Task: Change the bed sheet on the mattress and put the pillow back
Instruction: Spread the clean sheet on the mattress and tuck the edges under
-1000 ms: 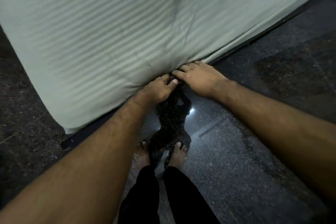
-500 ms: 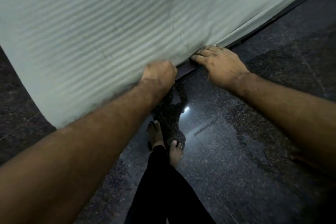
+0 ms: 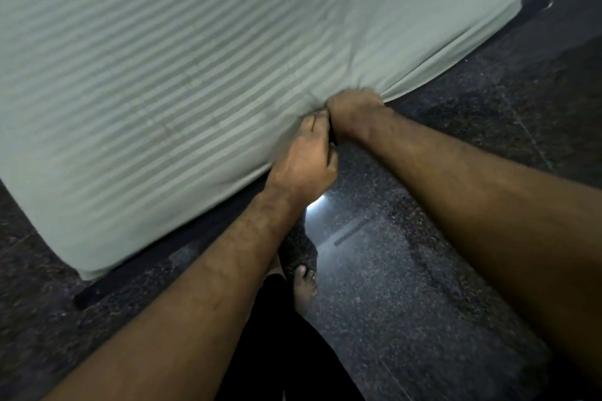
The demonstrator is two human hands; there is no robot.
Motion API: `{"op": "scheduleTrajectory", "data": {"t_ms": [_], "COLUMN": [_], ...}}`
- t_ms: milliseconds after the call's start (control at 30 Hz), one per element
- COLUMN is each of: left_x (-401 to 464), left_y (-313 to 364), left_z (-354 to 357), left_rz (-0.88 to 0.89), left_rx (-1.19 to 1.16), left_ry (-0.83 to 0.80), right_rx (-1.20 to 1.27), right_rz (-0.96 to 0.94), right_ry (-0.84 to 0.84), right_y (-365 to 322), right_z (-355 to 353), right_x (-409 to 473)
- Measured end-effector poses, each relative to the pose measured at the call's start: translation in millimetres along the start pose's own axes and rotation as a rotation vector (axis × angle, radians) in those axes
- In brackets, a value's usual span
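The mattress [image 3: 488,52], the biggest thing in view, lies low over the dark speckled floor [image 3: 439,270] on a dark base [image 3: 91,298] that shows as a thin strip below its near edge, and it is covered across its whole visible top and down its near side by the pale striped bed sheet [image 3: 163,75]. The sheet looks fairly smooth over the top, with creases fanning toward the middle of the near edge, where both hands meet. The left hand [image 3: 306,156] is at the lower edge of the sheet with its fingers curled and pinching a fold of cloth; the right hand [image 3: 355,107], just beside and touching it, is bunched into a fist on the sheet's hem, with taut folds running away from it to the right. A bare foot [image 3: 304,286] and a dark trouser leg [image 3: 277,335] stand on the floor below the arms. No pillow shows anywhere in view. My reading is that the step in hand is securing the sheet along this side, gathering the slack and tucking it between mattress and base. The next move would call for lifting the mattress edge a little while pushing the gathered cloth underneath, keeping tension even so the top stays flat; the pillow comes after
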State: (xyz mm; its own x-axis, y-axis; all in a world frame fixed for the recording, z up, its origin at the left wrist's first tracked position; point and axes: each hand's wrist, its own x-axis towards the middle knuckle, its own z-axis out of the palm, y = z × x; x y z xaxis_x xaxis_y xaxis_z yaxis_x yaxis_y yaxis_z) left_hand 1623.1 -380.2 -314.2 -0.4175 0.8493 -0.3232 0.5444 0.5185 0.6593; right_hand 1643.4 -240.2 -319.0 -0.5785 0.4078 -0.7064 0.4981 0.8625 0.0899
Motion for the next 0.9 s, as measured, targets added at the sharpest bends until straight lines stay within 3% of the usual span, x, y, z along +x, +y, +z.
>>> {"op": "scheduleTrajectory", "data": {"t_ms": [167,233,300,400,467,533,733,900], "left_x": [17.1,30.5,41.2,47.7,52.5,57.2,92.6,93.8], "left_y": [2.6,0.2,-0.1,13.7,25.2,37.0,91.7,116.4], "left_z": [2.0,6.6,11.2,21.6,33.6,41.9,65.3,91.2], "left_rz": [-0.034,0.005,0.034,0.135,0.185,0.199,0.077,-0.041], "left_rx": [-0.067,-0.07,-0.05,-0.028,0.013,0.079,0.099,0.268], "left_ry": [0.055,0.098,0.115,0.046,0.009,0.017,0.005,0.075], "right_rx": [-0.028,0.137,0.365,0.557,0.479,0.376,0.17,0.004], "right_rz": [-0.266,-0.334,-0.29,-0.047,0.072,0.055,-0.308,-0.443], "right_ry": [0.011,0.031,0.09,0.419,0.584,0.616,0.543,0.565], "right_y": [27.0,44.6,54.7,79.8,107.5,134.5,200.4,222.5], "right_z": [2.3,16.7,32.1,44.8,48.6,51.8,47.6,62.8], "right_x": [-31.6,-59.7,-76.3,-81.4,-77.4,-63.4,-24.9,-16.6]}}
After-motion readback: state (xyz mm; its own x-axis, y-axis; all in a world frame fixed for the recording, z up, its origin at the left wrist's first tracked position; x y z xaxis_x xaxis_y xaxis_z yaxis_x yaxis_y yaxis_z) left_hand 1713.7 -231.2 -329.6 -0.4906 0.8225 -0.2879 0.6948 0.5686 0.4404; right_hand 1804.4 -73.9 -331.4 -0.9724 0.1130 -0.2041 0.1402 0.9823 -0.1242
